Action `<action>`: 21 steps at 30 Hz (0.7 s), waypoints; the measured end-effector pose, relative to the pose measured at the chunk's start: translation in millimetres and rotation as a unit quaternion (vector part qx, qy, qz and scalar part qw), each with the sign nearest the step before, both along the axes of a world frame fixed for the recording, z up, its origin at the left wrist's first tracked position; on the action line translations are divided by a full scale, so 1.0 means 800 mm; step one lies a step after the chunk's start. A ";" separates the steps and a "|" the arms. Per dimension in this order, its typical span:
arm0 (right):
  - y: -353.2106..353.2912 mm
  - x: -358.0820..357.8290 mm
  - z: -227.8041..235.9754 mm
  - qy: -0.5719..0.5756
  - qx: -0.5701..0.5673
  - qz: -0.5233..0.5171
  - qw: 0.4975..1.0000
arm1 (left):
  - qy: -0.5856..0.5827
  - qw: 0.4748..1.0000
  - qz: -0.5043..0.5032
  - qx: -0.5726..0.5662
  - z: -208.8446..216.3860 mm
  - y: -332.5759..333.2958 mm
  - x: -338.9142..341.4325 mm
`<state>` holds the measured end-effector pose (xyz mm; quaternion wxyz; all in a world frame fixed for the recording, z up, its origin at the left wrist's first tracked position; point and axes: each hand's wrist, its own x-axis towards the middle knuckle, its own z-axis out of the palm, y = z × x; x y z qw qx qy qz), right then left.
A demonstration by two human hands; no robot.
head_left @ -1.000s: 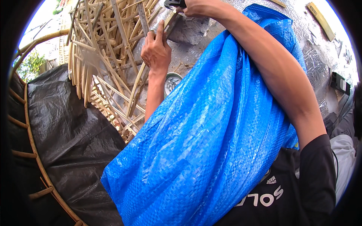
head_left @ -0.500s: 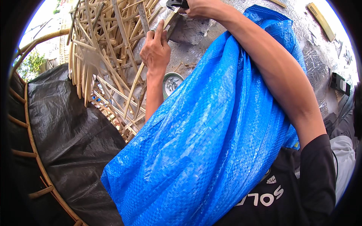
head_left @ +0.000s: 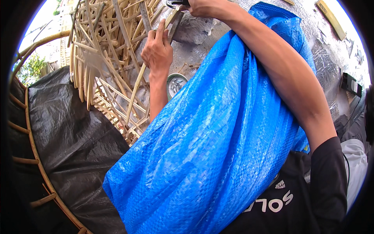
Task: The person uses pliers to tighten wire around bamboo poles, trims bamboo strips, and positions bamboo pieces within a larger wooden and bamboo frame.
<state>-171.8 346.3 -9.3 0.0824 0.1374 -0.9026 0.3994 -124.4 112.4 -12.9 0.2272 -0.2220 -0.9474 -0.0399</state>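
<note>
My left hand [head_left: 157, 52] is closed around a light wooden strip [head_left: 171, 17], its index finger stretched along the wood. The strip's other end is hidden behind the hand. At the top edge my right hand [head_left: 204, 8] grips a black tool [head_left: 177, 3] with a shiny metal part, right by the strip's upper end. The frame cuts this tool off, so its kind does not show. A blue woven plastic sheet [head_left: 194, 148] drapes across my lap and passes under my right forearm. Beside my left wrist sits a round bowl [head_left: 170, 87] with small grey metal pieces in it.
A tangled pile of bamboo sticks [head_left: 113, 39] rises at the upper left. Black sheeting [head_left: 70, 136] and a curved cane frame [head_left: 35, 144] lie left. At right are a wooden block [head_left: 331, 19] and a black device [head_left: 350, 84] on the silvery ground sheet [head_left: 327, 58].
Both hands have shifted slightly left, the left one dipping a little. The black tool sits a bit further left and higher. Each hand keeps its grip.
</note>
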 end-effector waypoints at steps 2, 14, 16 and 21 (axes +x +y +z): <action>-0.001 -0.002 -0.002 -0.004 0.007 0.000 1.000 | -0.009 1.000 0.005 0.008 -0.001 0.000 0.001; 0.002 -0.001 -0.007 -0.009 -0.032 -0.008 0.999 | -0.139 0.988 -0.011 0.068 0.006 -0.007 -0.017; 0.005 -0.006 -0.009 -0.010 0.003 0.002 1.000 | -0.097 0.993 -0.043 0.049 0.004 -0.009 -0.022; 0.008 -0.007 -0.009 -0.018 0.000 0.009 1.000 | -0.114 0.991 -0.039 0.066 0.007 -0.011 -0.022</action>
